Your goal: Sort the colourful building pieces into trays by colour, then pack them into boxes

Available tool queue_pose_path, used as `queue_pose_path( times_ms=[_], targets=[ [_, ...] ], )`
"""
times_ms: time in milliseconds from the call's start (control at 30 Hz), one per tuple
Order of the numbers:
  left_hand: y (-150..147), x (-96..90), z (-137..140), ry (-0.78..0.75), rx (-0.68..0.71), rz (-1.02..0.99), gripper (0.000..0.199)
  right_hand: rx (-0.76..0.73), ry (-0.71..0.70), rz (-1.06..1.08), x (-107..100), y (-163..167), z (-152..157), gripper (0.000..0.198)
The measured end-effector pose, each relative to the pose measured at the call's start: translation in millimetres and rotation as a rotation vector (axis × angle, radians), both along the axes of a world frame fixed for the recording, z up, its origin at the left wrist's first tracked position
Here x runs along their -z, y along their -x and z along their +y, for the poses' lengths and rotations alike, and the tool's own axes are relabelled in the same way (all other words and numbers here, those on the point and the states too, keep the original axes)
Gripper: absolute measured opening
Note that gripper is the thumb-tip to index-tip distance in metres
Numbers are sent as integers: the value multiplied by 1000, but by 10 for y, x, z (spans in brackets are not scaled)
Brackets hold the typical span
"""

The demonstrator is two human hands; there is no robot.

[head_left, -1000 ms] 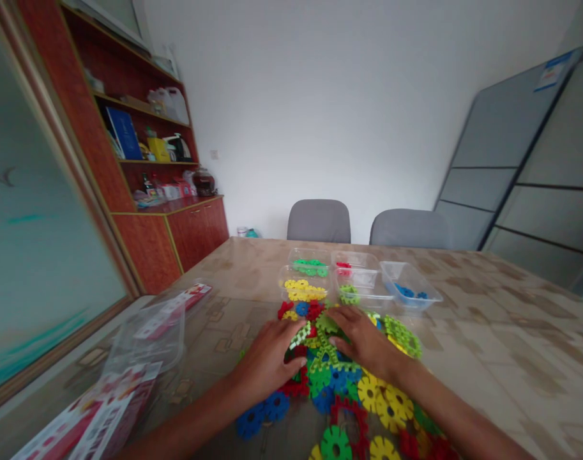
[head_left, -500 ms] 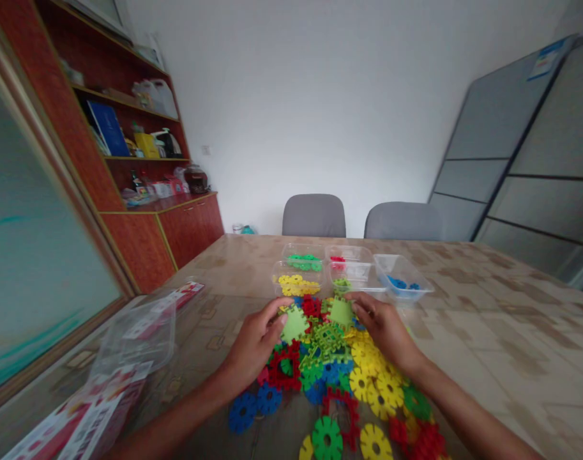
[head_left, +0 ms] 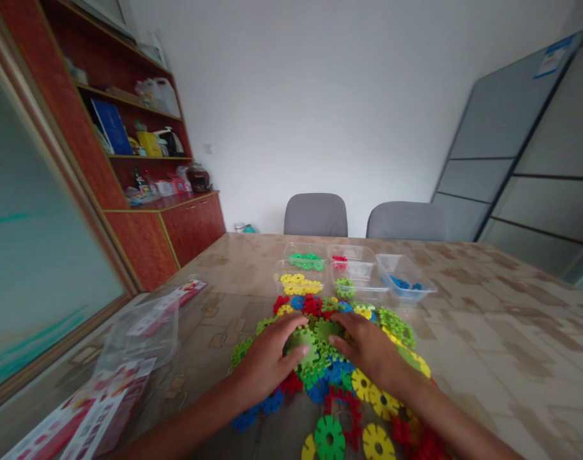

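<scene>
A loose heap of coloured interlocking plastic pieces lies on the table before me. My left hand (head_left: 267, 358) is curled at the heap's left side, thumb and fingers on a light green toothed piece (head_left: 301, 342). Opposite it, my right hand (head_left: 370, 345) curls around another light green toothed piece (head_left: 325, 329). Both pieces are low against other light green ones, and the fingers partly hide them. Yellow notched discs (head_left: 384, 404) lie under and beside my right hand. A green notched disc (head_left: 329, 438) and a red toothed frame (head_left: 351, 412) lie nearer me.
Behind the heap stand clear plastic tubs, one with yellow pieces (head_left: 299, 285), one with green pieces (head_left: 306, 261) and one with blue pieces (head_left: 406, 283). Clear packaging (head_left: 147, 342) and printed cards (head_left: 87, 412) lie at left. Two grey chairs (head_left: 315, 215) stand beyond the table.
Both hands have come down and closer together with the light green pieces, which were held up above the heap. More light green pieces now show at the heap's left and right edges.
</scene>
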State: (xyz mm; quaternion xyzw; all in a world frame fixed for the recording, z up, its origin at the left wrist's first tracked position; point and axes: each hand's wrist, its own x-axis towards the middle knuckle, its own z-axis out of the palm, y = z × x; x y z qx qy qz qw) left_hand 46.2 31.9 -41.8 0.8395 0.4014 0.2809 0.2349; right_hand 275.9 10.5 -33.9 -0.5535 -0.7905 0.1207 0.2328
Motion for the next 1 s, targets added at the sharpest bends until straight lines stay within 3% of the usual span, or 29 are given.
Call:
queue_pose_path(
  times_ms=[167,300,400,533,667,900,1000],
  targets=[
    [-14,-10,-100,-22,35,182,82,-14,-8,121,61,17,21,41],
    [-23,-31,-123,-27,31,233,74,-1,-16,307,35,-41,94,16],
    [-18,-44,-111,-9,2,222,71,27,-60,341,-60,-71,96,11],
    [-20,-39,-92,0,-3,193,69,26,-226,128,-154,-31,-2,12],
    [-30,-49,-90,2,-18,193,67,-150,-115,-80,-164,41,-85,6],
    [15,-52,-85,50,40,248,81,-157,-125,-6,-151,-63,-18,14],
    [28,-39,-83,56,44,242,78,-294,-100,-20,-97,-113,-17,41]
  ],
)
